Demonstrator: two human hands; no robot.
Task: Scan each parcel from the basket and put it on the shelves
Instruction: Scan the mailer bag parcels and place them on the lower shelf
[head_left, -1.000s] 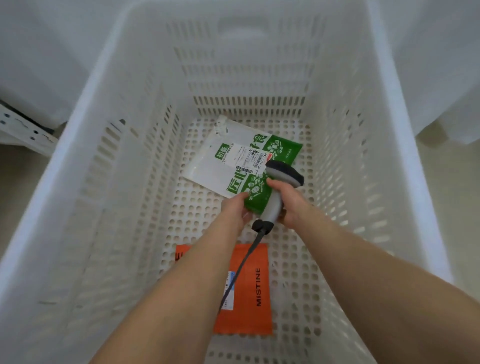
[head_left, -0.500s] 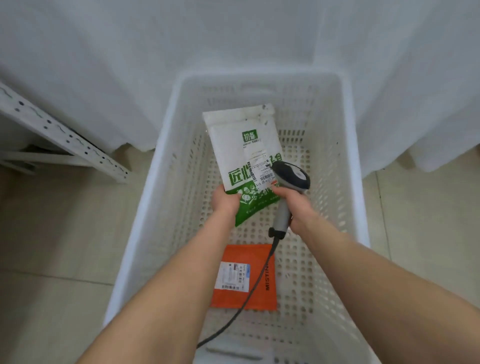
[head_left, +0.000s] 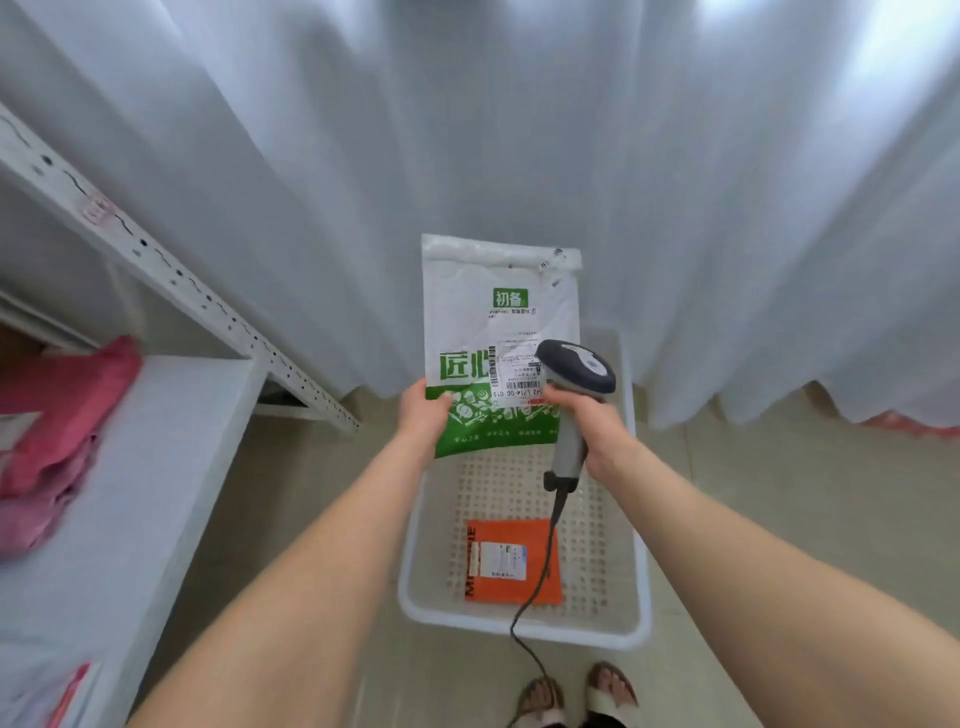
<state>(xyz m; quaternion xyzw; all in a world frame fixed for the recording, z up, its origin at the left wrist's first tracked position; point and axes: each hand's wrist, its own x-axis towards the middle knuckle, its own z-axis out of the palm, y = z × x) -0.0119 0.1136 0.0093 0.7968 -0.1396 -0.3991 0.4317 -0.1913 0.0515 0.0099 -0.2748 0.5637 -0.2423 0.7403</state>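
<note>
My left hand (head_left: 423, 415) grips the lower left corner of a white and green parcel (head_left: 483, 322), held upright above the white basket (head_left: 524, 626). My right hand (head_left: 592, 423) holds a grey barcode scanner (head_left: 574, 369) by its handle. The scanner's head sits right at the parcel's shipping label (head_left: 514, 371). An orange parcel (head_left: 511, 561) lies flat on the basket's floor, label up. The scanner's black cable (head_left: 537, 582) hangs down across it.
A white shelf (head_left: 130, 493) stands at the left with pink parcels (head_left: 57, 421) on it, and a perforated metal upright (head_left: 171, 270) runs behind. White curtains (head_left: 519, 130) hang behind the basket. My sandalled feet (head_left: 576, 693) stand on the tiled floor just before the basket.
I have lifted the white and green parcel out of the basket to chest height and stood up. The scanner has stayed beside its label throughout.
</note>
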